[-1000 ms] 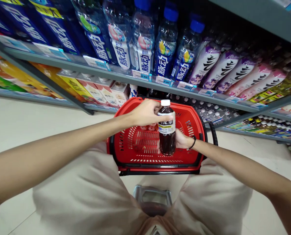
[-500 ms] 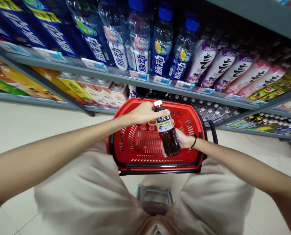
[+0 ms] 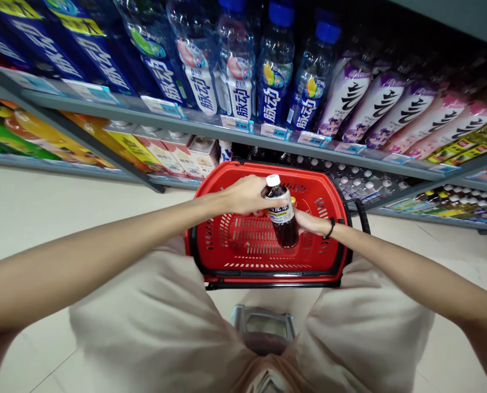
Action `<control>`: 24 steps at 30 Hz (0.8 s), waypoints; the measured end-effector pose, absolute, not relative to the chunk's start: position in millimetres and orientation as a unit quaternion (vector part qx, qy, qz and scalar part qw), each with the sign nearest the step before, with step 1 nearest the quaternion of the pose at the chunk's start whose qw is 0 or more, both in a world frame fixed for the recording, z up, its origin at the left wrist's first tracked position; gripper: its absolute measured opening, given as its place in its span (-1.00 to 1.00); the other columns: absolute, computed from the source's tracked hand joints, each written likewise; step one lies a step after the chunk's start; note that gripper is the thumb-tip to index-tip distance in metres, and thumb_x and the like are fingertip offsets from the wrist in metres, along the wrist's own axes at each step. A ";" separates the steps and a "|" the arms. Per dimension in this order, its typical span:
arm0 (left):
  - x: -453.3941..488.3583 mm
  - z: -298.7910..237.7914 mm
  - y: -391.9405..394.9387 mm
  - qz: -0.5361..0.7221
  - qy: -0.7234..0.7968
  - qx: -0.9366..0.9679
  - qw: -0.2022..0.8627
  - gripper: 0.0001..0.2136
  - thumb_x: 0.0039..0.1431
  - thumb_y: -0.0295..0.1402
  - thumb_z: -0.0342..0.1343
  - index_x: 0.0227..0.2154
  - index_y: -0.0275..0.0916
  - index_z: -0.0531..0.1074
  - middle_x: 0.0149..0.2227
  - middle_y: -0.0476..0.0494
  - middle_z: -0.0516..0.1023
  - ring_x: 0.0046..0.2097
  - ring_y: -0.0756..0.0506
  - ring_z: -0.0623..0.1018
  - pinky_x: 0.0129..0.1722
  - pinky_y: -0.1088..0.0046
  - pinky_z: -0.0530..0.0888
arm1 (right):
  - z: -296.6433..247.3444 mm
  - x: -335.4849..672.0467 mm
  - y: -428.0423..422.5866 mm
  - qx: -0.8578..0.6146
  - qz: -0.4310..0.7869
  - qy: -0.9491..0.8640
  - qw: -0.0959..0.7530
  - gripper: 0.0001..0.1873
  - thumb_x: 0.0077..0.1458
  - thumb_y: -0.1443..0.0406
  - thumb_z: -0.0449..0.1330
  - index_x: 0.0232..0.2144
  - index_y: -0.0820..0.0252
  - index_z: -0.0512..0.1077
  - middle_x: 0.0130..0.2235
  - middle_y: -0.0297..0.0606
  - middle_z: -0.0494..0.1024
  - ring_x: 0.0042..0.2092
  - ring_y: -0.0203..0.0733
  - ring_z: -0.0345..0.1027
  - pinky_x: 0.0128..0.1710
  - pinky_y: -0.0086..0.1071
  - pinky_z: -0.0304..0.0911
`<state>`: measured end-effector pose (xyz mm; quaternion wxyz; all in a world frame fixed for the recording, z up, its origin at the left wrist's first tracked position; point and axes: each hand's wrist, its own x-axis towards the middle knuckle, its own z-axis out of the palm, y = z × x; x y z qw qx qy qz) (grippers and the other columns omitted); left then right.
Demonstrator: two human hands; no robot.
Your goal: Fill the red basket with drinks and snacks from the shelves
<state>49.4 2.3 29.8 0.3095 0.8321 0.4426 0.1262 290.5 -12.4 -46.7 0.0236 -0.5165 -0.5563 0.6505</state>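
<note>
A bottle of dark oolong tea (image 3: 285,229) with a white cap and pale label is held over the red shopping basket (image 3: 210,188), its capped end tilted toward the shelf. My left hand (image 3: 249,195) wraps the bottle's upper part from the left, thumb across the label. From the right, my right hand (image 3: 306,222) grips the lower side; its fingers are mostly hidden behind the bottle. Behind my hands, partly covered, small bottles with orange caps (image 3: 293,201) lie at the basket's far side.
Ahead, a shelf (image 3: 202,128) carries several blue-capped drink bottles (image 3: 272,82) and purple-labelled bottles (image 3: 347,95). Cartons (image 3: 200,155) and more bottles stand on the level below. The basket's black handle (image 3: 361,215) sticks out right. A grey step stool (image 3: 263,322) is between my legs.
The tea bottle has gone down deeper toward the basket and looks smaller and more upright on end. Both hands moved with it. The whole view has shifted slightly.
</note>
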 end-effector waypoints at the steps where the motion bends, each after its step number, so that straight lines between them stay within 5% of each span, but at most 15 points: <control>1: 52.7 27.5 0.4 0.116 0.453 0.834 0.293 -0.42 0.24 0.25 0.05 -0.23 -0.27 0.52 -0.37 -0.17 0.62 -0.36 -0.12 0.58 -0.39 0.41 0.31 | -43.4 293.8 -6.7 -0.526 0.598 -0.605 -0.013 -0.43 0.48 -0.03 -0.15 -0.11 0.24 0.49 -0.33 -0.12 0.64 -0.38 -0.21 0.53 -0.44 -0.42 0.45; 5: 69.9 7.5 -6.1 0.078 0.493 0.829 0.253 -0.37 0.14 0.29 0.10 -0.16 -0.26 0.52 -0.26 -0.22 0.67 -0.23 -0.22 0.65 -0.38 0.39 0.32 | -21.8 303.1 11.1 -0.531 0.478 -0.698 -0.045 -0.70 0.35 0.27 0.09 -0.43 0.25 0.44 -0.49 -0.15 0.57 -0.50 -0.24 0.45 -0.46 -0.44 0.34; 8: 81.1 -14.4 -6.2 0.015 0.507 0.834 0.217 -0.33 0.01 0.24 0.22 -0.09 -0.31 0.49 -0.20 -0.36 0.68 -0.16 -0.34 0.67 -0.33 0.33 0.40 | -2.9 300.3 8.9 -0.512 0.414 -0.752 -0.004 -0.83 0.26 0.41 0.10 -0.35 0.23 0.47 -0.40 -0.24 0.60 -0.42 -0.30 0.44 -0.33 -0.45 0.27; 11: 87.1 -32.7 -3.0 -0.042 0.500 0.847 0.178 -0.33 0.01 0.13 0.25 0.01 -0.36 0.45 -0.13 -0.41 0.67 -0.09 -0.40 0.68 -0.23 0.28 0.48 | 10.3 290.9 -5.6 -0.482 0.305 -0.821 -0.026 -0.80 0.33 0.27 0.11 -0.12 0.22 0.50 -0.29 -0.21 0.64 -0.29 -0.18 0.52 -0.23 -0.38 0.27; 16: 92.7 -44.7 -5.7 -0.060 0.480 0.861 0.160 -0.37 0.03 0.02 0.28 0.05 -0.37 0.46 -0.16 -0.38 0.69 -0.09 -0.39 0.69 -0.16 0.24 0.54 | 12.9 278.5 -25.7 -0.426 0.113 -0.883 -0.159 -0.43 0.44 -0.03 0.00 0.13 0.34 0.41 -0.04 0.12 0.65 -0.01 0.24 0.59 -0.07 -0.11 0.39; 24: 113.8 -48.5 -23.2 -0.058 0.441 0.870 0.212 -0.55 0.13 -0.05 0.27 -0.15 -0.38 0.60 -0.19 -0.39 0.70 -0.16 -0.31 0.69 -0.22 0.30 0.53 | -8.1 275.7 -16.0 -0.359 0.070 -0.901 -0.236 -0.41 0.47 -0.01 -0.01 0.11 0.41 0.47 0.05 0.13 0.62 0.01 0.17 0.60 -0.05 -0.16 0.39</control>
